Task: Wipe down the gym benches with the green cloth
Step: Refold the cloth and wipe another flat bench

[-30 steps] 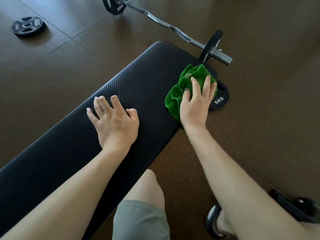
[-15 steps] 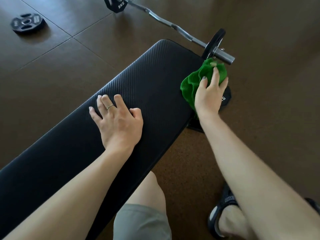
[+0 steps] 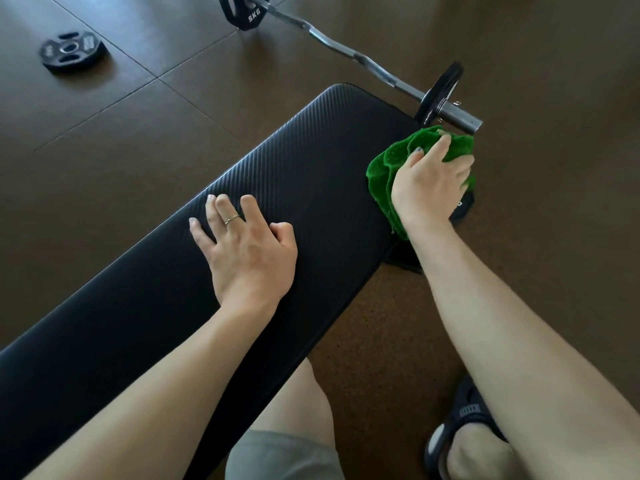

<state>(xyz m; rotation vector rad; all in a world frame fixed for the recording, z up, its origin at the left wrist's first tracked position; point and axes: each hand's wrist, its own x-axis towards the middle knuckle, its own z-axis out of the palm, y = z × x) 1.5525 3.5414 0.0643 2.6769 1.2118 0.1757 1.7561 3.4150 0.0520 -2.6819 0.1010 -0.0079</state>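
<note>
Green cloth is bunched at the far right corner of the black padded bench, draped partly over the bench's right edge. Head view: cloth is gripped by the right hand, fingers curled into the folds w/ fingertips sunk in the pile; thumb side is pressed against the bench edge. Left hand is laid on the bench top approx. mid-pad, fingers spread and slightly bent, nothing held; a ring is worn on one finger. Bench pad is seen running diagonally from near left to far right, ribbed texture visible.

Curl bar is seen on the brown floor beyond the bench, w/ a "5KG" plate at its far end and another plate at the end just beside the cloth. Loose weight plate is lying flat at far left, well apart from the bench. Grey shorts and a dark sandal are visible at the near edge.
</note>
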